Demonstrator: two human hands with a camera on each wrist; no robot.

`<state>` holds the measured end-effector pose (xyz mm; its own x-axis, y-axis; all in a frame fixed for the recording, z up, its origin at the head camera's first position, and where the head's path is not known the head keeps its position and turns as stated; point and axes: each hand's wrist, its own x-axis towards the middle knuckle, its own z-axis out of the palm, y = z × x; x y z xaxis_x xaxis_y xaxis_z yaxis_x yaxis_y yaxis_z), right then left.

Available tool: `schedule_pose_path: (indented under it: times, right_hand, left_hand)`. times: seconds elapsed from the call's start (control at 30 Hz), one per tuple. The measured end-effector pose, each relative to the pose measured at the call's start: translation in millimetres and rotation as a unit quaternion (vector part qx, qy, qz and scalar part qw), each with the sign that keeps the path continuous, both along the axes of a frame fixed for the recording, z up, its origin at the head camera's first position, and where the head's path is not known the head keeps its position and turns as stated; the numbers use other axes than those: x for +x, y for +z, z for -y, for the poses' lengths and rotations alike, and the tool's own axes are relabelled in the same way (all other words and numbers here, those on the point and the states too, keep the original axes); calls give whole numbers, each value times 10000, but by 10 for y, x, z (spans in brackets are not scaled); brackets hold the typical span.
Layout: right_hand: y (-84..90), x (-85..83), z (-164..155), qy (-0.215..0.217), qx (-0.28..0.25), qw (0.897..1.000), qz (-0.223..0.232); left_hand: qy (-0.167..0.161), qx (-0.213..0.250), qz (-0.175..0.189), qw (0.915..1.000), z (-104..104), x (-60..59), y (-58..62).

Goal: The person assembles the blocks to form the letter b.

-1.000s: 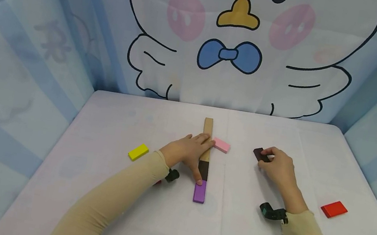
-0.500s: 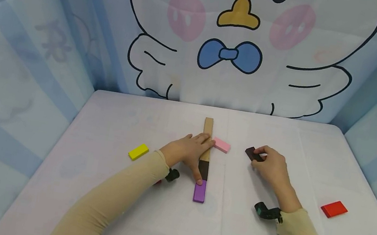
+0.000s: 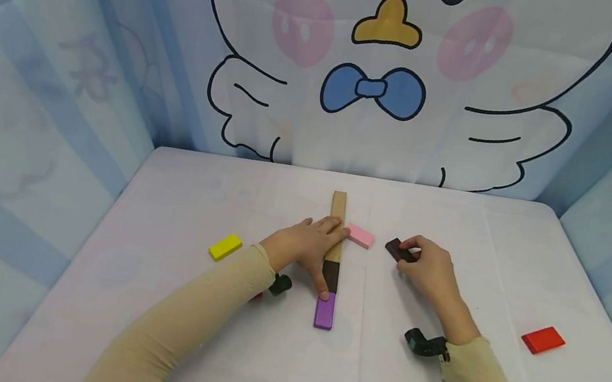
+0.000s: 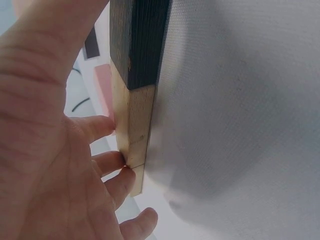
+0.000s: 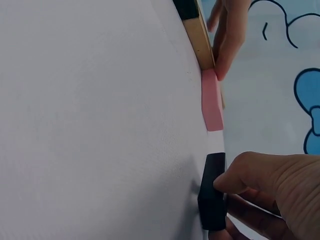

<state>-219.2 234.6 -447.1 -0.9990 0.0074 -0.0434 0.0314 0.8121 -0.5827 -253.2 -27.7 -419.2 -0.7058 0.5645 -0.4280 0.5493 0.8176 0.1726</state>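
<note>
A row of flat blocks runs down the middle of the white table (image 3: pixel 232 353): tan blocks (image 3: pixel 338 205) at the far end, a black block (image 3: pixel 330 276), then a purple block (image 3: pixel 324 311) nearest me. My left hand (image 3: pixel 305 248) lies flat over the tan blocks (image 4: pixel 131 127), fingers straight, thumb reaching the purple block. A pink block (image 3: pixel 360 235) lies just right of the row (image 5: pixel 212 102). My right hand (image 3: pixel 428 270) pinches a dark brown block (image 3: pixel 397 251) (image 5: pixel 212 197), a short gap right of the pink one.
A yellow block (image 3: pixel 224 246) lies at the left, a red block (image 3: pixel 543 339) at the right. Cloth walls with a cartoon bird (image 3: pixel 383 63) close off the table's back and sides.
My right hand has slid the dark brown block leftward across the table, toward the pink block. The left hand has stayed on the row.
</note>
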Motion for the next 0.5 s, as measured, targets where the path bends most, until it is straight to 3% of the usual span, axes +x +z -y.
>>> schedule_pose_path:
  times: [0.5]
  right_hand:
    - [-34,4,113,163,-68,9998,-21]
  left_hand:
    - [-29,-1,-31,10000,8,10,8]
